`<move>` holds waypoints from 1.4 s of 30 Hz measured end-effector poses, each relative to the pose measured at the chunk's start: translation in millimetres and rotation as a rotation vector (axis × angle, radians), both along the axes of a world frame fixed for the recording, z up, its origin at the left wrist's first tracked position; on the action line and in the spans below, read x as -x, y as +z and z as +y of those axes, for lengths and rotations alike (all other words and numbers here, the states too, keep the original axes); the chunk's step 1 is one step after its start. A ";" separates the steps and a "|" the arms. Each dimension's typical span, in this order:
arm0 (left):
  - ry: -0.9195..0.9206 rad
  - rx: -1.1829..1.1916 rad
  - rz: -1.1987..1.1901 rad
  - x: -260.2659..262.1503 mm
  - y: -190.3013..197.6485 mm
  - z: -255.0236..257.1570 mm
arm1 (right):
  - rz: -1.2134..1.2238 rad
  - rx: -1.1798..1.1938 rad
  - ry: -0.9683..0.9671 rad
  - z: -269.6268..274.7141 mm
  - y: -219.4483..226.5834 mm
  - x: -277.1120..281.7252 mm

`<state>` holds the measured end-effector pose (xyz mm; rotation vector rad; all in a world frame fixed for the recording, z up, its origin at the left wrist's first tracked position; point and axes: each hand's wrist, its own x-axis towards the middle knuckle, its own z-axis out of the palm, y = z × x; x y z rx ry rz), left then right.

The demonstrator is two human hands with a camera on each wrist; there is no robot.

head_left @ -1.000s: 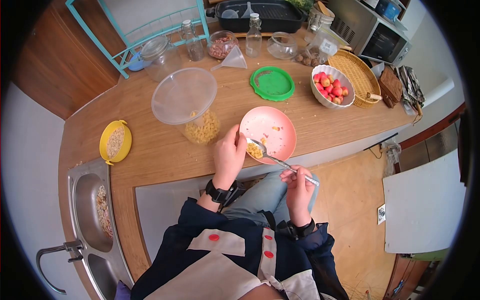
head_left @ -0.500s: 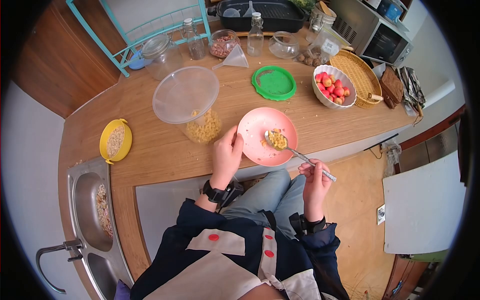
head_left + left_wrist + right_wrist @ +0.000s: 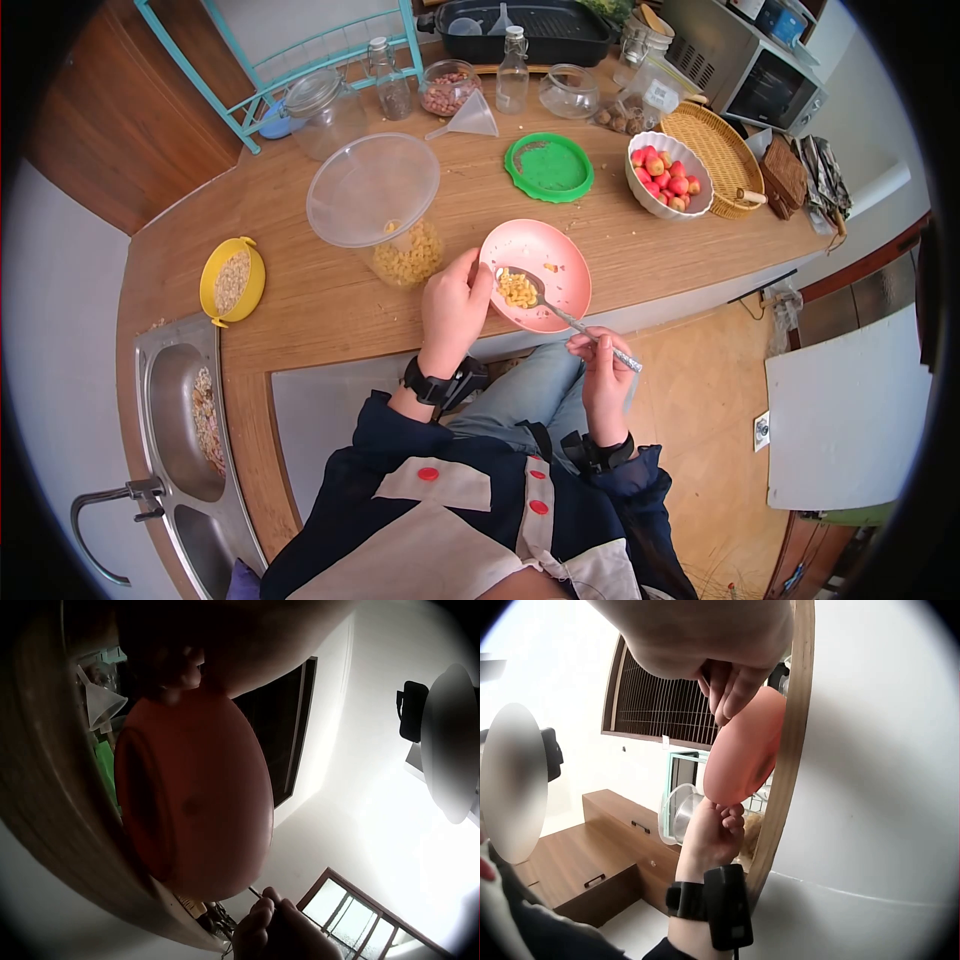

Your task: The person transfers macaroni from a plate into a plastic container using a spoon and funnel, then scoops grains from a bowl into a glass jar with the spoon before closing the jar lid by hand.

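My left hand (image 3: 455, 310) grips the left rim of a shallow pink bowl (image 3: 568, 280), which is tilted at the counter's front edge. In my right hand (image 3: 602, 380) is a metal spoon (image 3: 572, 320) with a patterned handle, pinched near its end. The spoon's head lies over the left side of the bowl, among small yellow pieces (image 3: 518, 290). A few reddish crumbs dot the bowl's inside. From the left wrist view the bowl's underside (image 3: 210, 802) shows, with the right hand (image 3: 281, 926) below it. The right wrist view has the left fingers (image 3: 731, 817) at the rim.
Left of the bowl stands a clear tub (image 3: 410, 255) of yellow pasta-like pieces. Behind are a green lid (image 3: 550, 168), a funnel (image 3: 470, 118) and several glass jars and bottles. A white bowl (image 3: 645, 195) of red fruit is at right, a yellow dish (image 3: 208, 290) at left by the sink (image 3: 180, 420).
The spoon went from the bowl's left side to the middle with yellow pieces on it, then back left. My right hand moved right, then left again. The left hand keeps holding the bowl, its tilt shifting slightly.
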<state>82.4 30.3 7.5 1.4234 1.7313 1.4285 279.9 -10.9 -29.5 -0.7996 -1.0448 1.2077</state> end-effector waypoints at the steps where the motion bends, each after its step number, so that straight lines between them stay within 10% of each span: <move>1: 0.000 0.000 0.000 0.0 0.0 0.6 | 0.020 -0.001 0.023 -0.8 -0.1 1.5; 34: -0.044 0.200 -0.041 2.1 7.8 1.0 | 0.163 -0.034 -0.057 36.2 38.8 -15.6; 38: 0.012 -0.132 0.188 16.6 39.5 -36.3 | 0.173 -0.127 -0.041 56.9 72.8 -15.7; 40: 0.288 -0.677 0.684 42.6 55.8 -53.2 | 0.163 -0.140 -0.009 66.1 94.2 -10.5; 42: 0.316 -0.620 0.705 63.6 86.6 -53.5 | 0.206 -0.191 0.087 77.3 115.2 -0.3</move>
